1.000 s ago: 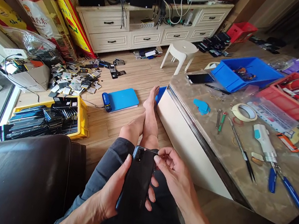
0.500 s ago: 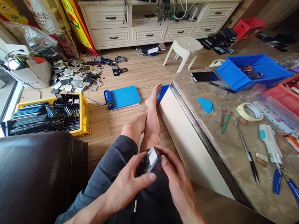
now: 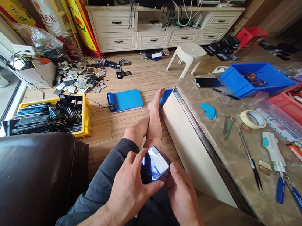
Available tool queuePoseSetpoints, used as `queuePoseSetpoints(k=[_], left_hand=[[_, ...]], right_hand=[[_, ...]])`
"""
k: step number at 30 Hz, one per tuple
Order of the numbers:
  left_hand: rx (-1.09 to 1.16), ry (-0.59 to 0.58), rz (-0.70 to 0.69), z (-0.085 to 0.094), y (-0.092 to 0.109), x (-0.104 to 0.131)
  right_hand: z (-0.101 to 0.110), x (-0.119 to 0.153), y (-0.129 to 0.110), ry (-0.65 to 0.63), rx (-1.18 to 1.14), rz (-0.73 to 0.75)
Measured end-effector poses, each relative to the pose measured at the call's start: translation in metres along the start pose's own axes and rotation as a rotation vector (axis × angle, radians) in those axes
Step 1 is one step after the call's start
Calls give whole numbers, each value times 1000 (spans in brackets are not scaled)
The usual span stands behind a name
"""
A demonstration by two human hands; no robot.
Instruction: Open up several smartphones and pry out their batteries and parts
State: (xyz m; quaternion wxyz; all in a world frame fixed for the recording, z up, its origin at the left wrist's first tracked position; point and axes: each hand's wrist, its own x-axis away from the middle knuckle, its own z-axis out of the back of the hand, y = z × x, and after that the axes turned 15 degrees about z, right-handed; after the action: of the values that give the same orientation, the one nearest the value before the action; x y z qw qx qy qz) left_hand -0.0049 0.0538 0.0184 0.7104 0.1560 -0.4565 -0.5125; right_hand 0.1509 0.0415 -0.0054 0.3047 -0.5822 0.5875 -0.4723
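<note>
A smartphone (image 3: 156, 164) with a glossy, reflecting face is held above my lap, tilted toward me. My left hand (image 3: 131, 180) grips its left side, thumb along the lower edge and fingers over the upper left. On the opposite side, my right hand (image 3: 181, 189) closes round the right edge, with the thumb by the right corner and the other fingers hidden behind the phone. Bright reflections on the surface hide whether the screen is lit.
The table (image 3: 218, 148) at right bears tweezers (image 3: 249, 157), a tape roll (image 3: 252, 119), blue-handled pliers (image 3: 292, 194) and a blue bin (image 3: 255, 80). On the floor are a yellow crate (image 3: 89, 119) of phone parts, a blue notebook (image 3: 129, 99) and a white stool (image 3: 189, 55). A leather armrest (image 3: 20, 177) stands left.
The phone has turned from nearly edge-on so its glossy face now shows toward me. My left hand has shifted slightly right around it; both hands keep hold.
</note>
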Motion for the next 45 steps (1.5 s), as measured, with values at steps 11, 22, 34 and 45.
queuePoseSetpoints(k=[11,22,34,45], left_hand=[[5,44,-40,-1,-1,2],[-14,21,-69,-2,1,3],[-20,4,-56,0,4,4],[-8,-25,-39,0,3,5]], right_hand=[[-1,1,-4,-12,52,18],[2,1,-1,18,25,26],[2,1,-3,7,21,38],[3,3,-2,33,14,8]])
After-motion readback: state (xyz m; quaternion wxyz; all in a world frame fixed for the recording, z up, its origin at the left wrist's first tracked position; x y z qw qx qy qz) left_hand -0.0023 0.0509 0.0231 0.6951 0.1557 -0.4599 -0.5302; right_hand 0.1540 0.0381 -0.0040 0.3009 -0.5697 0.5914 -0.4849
